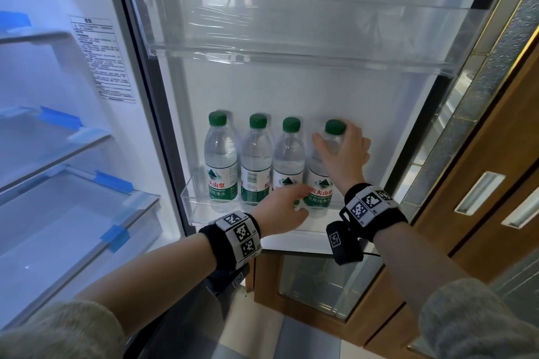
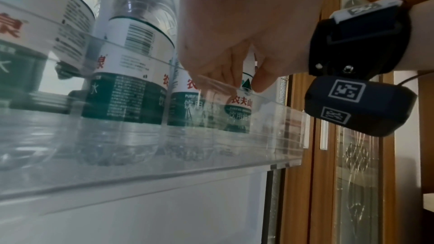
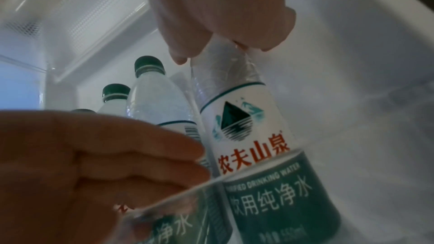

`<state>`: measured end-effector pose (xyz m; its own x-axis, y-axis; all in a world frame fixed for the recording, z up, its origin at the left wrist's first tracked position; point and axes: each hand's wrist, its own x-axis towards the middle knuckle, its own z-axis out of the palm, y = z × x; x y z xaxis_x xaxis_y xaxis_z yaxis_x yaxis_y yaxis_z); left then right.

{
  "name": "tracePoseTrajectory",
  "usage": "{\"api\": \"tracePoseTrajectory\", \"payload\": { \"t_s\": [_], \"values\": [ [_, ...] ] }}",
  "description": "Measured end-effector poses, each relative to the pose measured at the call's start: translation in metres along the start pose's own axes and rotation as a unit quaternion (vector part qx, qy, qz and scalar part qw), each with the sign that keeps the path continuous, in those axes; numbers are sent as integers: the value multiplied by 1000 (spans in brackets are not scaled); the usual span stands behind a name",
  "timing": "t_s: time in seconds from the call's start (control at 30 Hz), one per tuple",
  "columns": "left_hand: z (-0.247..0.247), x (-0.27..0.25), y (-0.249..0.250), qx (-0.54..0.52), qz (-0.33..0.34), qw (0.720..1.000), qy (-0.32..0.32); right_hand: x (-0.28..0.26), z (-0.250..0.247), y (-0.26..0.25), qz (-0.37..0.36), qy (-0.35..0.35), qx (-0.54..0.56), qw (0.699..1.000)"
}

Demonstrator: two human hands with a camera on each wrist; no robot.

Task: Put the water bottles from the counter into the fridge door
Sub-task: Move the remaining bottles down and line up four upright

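Several green-capped water bottles stand in a row in the clear lower door shelf [image 1: 198, 214]. My right hand [image 1: 338, 143] grips the rightmost bottle [image 1: 320, 191] round its shoulder, just under the cap; the right wrist view shows the thumb and fingers [image 3: 270, 44] curled round that bottle [image 3: 253, 146]. The bottle stands upright inside the shelf. My left hand [image 1: 294, 207] reaches to the shelf's front rail [image 2: 140, 146] with loosely bent fingers [image 2: 218, 73] at the rim, before the two right-hand bottles. It holds nothing. The third bottle's [image 1: 288, 163] lower part is hidden behind this hand.
An empty clear door shelf [image 1: 291, 38] hangs above the bottles. The fridge interior, with glass shelves and a drawer [image 1: 58, 213], lies to the left. A wooden cabinet with glass panels [image 1: 481, 183] stands close on the right, behind the door's edge.
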<state>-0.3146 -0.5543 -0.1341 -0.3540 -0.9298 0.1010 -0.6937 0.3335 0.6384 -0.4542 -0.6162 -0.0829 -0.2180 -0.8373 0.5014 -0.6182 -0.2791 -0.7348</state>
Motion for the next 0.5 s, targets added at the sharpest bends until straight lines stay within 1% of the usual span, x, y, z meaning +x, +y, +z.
{"api": "tracePoseTrajectory", "payload": {
  "t_s": [0.1, 0.17, 0.3, 0.4, 0.5],
  "values": [
    [2, -2, 0, 99, -14, 995, -30, -3, -4, 0, 15, -2, -10, 1000],
    [3, -1, 1, 143, -8, 989, -43, -7, -8, 0, 19, 3, -15, 1000],
    [2, 1, -1, 170, -17, 983, -74, -16, -17, 1, 19, 13, -23, 999],
    [4, 0, -2, 173, -22, 982, -68, -23, -23, 2, 27, 18, -25, 999],
    [4, -3, -3, 186, -13, 981, -60, -31, -28, 5, 41, 19, -31, 998]
  ]
}}
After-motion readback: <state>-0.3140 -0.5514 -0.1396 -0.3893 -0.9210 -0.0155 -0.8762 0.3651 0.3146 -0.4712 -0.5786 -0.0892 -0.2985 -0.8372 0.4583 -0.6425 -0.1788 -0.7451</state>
